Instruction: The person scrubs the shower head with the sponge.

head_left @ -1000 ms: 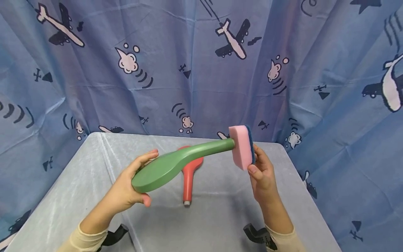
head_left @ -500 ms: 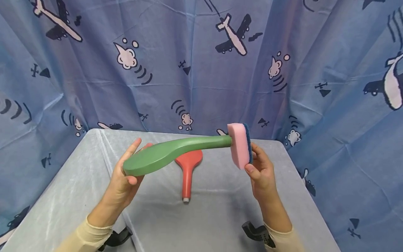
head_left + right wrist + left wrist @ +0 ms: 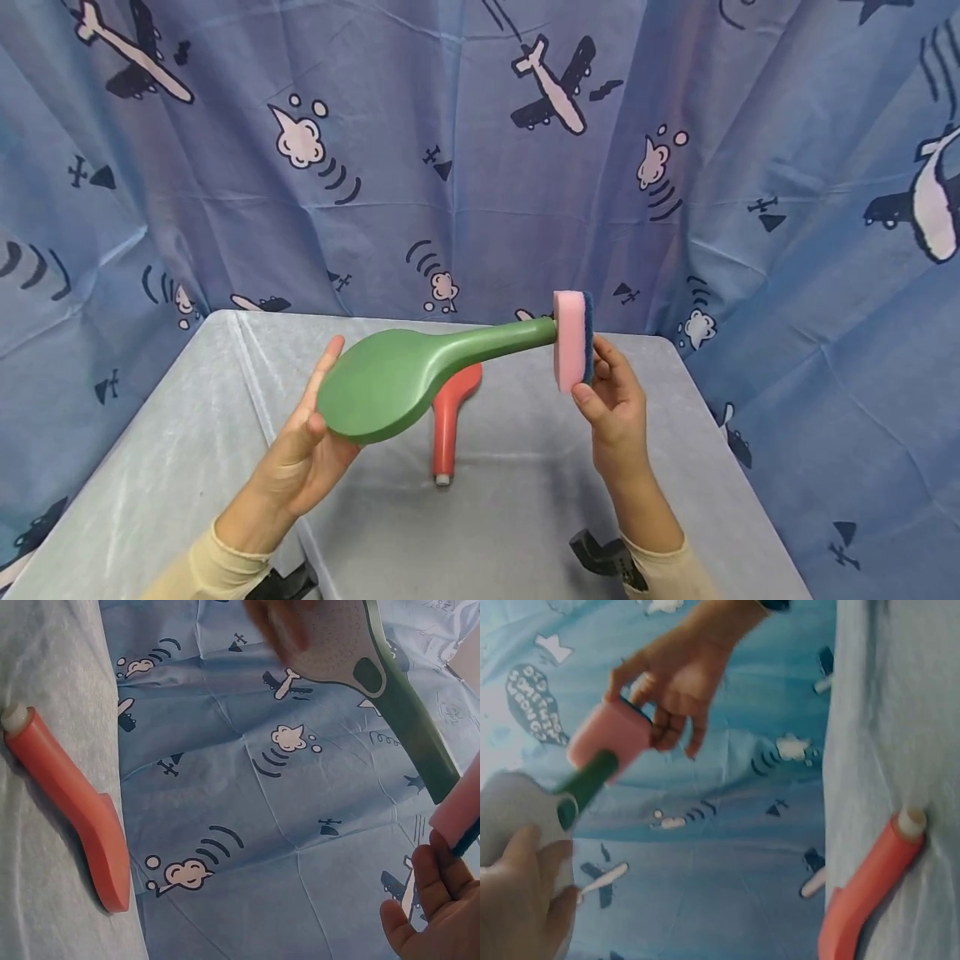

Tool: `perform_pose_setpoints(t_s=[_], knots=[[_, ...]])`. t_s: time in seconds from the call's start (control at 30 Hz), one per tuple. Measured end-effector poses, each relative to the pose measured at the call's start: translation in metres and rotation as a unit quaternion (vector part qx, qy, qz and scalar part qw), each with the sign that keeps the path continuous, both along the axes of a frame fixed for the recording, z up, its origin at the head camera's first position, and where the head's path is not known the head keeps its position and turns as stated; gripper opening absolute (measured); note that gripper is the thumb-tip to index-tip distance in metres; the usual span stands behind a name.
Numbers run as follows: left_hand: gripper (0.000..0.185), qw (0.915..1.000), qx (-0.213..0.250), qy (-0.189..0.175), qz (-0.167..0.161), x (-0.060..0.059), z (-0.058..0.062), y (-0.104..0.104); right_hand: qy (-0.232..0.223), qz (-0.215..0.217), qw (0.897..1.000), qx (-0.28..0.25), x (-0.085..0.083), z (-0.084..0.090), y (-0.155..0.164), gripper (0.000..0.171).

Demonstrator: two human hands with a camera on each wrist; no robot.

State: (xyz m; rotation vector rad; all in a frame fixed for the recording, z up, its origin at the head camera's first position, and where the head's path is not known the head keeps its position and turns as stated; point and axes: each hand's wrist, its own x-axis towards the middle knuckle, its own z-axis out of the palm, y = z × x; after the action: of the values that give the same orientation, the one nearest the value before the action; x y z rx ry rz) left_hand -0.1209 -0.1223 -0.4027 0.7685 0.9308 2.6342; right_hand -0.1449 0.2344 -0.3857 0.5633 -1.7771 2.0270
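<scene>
the green shower head [image 3: 405, 379] has rolled since a second ago, its broad back now facing up, above the bench [image 3: 525, 500]. left hand [image 3: 303, 454] cradles it, fingers fairly straight; right hand [image 3: 611, 404] seemingly pinches the pink sponge [image 3: 570, 340] against its stem end.
</scene>
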Motion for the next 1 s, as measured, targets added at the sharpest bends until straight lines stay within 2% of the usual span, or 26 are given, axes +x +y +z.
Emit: perform_pose_setpoints(t_s=[0.1, 0.17, 0.2, 0.27, 0.37, 0.43, 0.57, 0.6, 0.67, 0.77, 0.87, 0.93, 1.0], knots=[[0.096, 0.9998, 0.000, -0.011, 0.019, 0.006, 0.004, 0.002, 0.002, -0.021, 0.999, 0.026, 0.000, -0.002, -0.003, 0.060], [0.098, 0.9984, -0.020, -0.020, 0.049, 0.009, 0.007, 0.004, 0.021, -0.056, 0.996, 0.073, -0.002, -0.003, -0.006, 0.063], [0.101, 0.9970, -0.033, -0.028, 0.064, 0.010, 0.008, 0.006, 0.038, -0.083, 0.990, 0.106, -0.003, -0.005, -0.009, 0.064], [0.107, 0.9920, -0.066, -0.046, 0.097, 0.012, 0.008, 0.010, 0.084, -0.145, 0.969, 0.179, -0.005, -0.008, -0.015, 0.065], [0.112, 0.9828, -0.103, -0.078, 0.132, 0.013, 0.005, 0.018, 0.161, -0.217, 0.921, 0.281, -0.007, -0.017, -0.027, 0.064], [0.108, 0.9791, -0.117, -0.089, 0.140, 0.012, 0.001, 0.022, 0.218, -0.213, 0.897, 0.320, -0.005, -0.022, -0.037, 0.061], [0.089, 0.9764, -0.129, -0.103, 0.140, 0.009, -0.006, 0.026, 0.324, -0.147, 0.856, 0.375, 0.000, -0.025, -0.050, 0.053], [0.085, 0.9765, -0.129, -0.104, 0.137, 0.008, -0.007, 0.027, 0.340, -0.137, 0.846, 0.386, 0.001, -0.024, -0.051, 0.052], [0.080, 0.9769, -0.129, -0.106, 0.133, 0.007, -0.009, 0.027, 0.348, -0.146, 0.832, 0.407, 0.001, -0.023, -0.048, 0.052], [0.081, 0.9784, -0.126, -0.101, 0.129, 0.006, -0.011, 0.028, 0.298, -0.214, 0.828, 0.425, -0.001, -0.022, -0.038, 0.054], [0.084, 0.9806, -0.123, -0.088, 0.125, 0.006, -0.012, 0.028, 0.226, -0.279, 0.833, 0.422, -0.004, -0.020, -0.028, 0.057], [0.084, 0.9824, -0.120, -0.076, 0.121, 0.005, -0.013, 0.027, 0.193, -0.289, 0.841, 0.414, -0.004, -0.020, -0.026, 0.059], [0.081, 0.9843, -0.116, -0.066, 0.115, 0.005, -0.015, 0.027, 0.184, -0.279, 0.851, 0.405, -0.003, -0.020, -0.029, 0.060]])
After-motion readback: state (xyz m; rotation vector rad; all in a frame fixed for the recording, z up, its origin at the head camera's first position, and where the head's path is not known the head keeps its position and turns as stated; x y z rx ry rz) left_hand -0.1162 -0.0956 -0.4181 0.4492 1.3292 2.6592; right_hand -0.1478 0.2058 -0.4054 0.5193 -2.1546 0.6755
